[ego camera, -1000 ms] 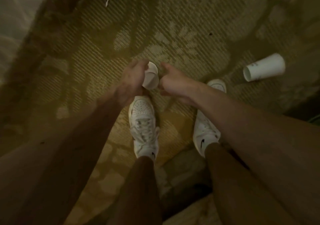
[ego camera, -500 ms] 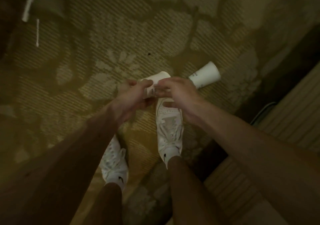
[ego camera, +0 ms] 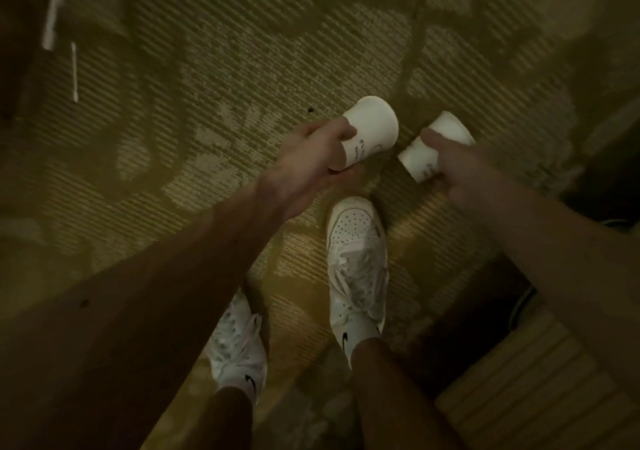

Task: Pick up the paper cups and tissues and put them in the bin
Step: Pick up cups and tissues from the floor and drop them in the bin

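White paper is filling both hands, one cup to each, two cups in all. The left hand (ego camera: 311,158) is wrapping its fingers and thumb round the first paper cup (ego camera: 372,130), holding it tilted above the patterned carpet (ego camera: 214,51). Just beside it, the right hand (ego camera: 457,165) is curling over the second paper cup (ego camera: 420,158), which is lying on its side; whether it is touching the carpet I cannot tell. Two white sneakers (ego camera: 356,262) are standing below the hands. One thin white stick (ego camera: 73,71) is lying on the carpet, well apart at the upper left.
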The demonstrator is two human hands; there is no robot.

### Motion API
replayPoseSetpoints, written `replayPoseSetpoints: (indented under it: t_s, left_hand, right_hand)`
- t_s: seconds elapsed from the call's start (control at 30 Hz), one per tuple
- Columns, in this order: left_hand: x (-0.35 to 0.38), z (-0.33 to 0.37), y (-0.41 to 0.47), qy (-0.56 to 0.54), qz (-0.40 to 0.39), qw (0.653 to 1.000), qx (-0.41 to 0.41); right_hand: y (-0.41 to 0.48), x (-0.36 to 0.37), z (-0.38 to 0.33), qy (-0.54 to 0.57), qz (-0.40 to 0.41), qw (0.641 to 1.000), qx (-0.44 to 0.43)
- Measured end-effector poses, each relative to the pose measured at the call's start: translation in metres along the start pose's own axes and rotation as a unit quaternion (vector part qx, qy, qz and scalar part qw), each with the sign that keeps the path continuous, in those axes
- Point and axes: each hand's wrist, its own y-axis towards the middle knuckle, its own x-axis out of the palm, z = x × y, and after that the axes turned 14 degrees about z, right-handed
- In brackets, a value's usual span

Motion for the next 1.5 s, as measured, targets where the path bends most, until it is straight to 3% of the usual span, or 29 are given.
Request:
replayPoseSetpoints:
  t_s: [0.1,0.27,0.33,0.47,0.6,0.83,0.93,1.07,1.13,1.27,1.4,1.5]
  left_hand:
    - [-0.009,0.008,-0.007,0.043,0.055,0.997,0.030]
    - [-0.047,0.035,-0.029,0.043,0.135,0.984,0.110]
    - [-0.064,0.043,-0.034,0.064,0.117,0.980,0.145]
    - [-0.107,0.062,-0.032,0.088,0.104,0.972,0.190]
    - [-0.163,0.068,-0.024,0.132,0.081,0.964,0.217]
    - [-0.226,0.078,0.013,0.160,0.092,0.952,0.245]
    - [-0.235,0.081,0.036,0.239,0.127,0.907,0.324]
    - [-0.250,0.085,0.075,0.324,0.344,0.760,0.447]
    - [-0.259,0.082,0.099,0.360,0.390,0.715,0.456]
    - [-0.259,0.074,0.126,0.358,0.408,0.708,0.453]
    - [-0.254,0.078,0.127,0.288,0.409,0.748,0.437]
    - [-0.255,0.082,0.129,0.304,0.402,0.753,0.423]
  right_hand:
    - [-0.029,0.003,-0.017,-0.009,-0.062,0.998,-0.017]
    - [-0.096,0.027,-0.047,0.011,-0.249,0.968,0.013]
    - [-0.116,0.042,-0.057,0.037,-0.299,0.953,0.008]
    - [-0.149,0.089,-0.072,-0.025,-0.372,0.924,-0.082]
    - [-0.173,0.136,-0.081,-0.031,-0.430,0.896,-0.105]
    - [-0.183,0.212,-0.087,-0.113,-0.561,0.804,-0.165]
    - [-0.165,0.233,-0.092,-0.133,-0.548,0.795,-0.224]
    - [-0.143,0.247,-0.111,-0.132,-0.508,0.798,-0.297]
    - [-0.137,0.251,-0.120,-0.130,-0.508,0.790,-0.319]
    - [-0.144,0.252,-0.114,-0.159,-0.502,0.776,-0.349]
    - [-0.157,0.249,-0.099,-0.180,-0.478,0.771,-0.379]
    - [-0.166,0.248,-0.090,-0.189,-0.466,0.759,-0.413]
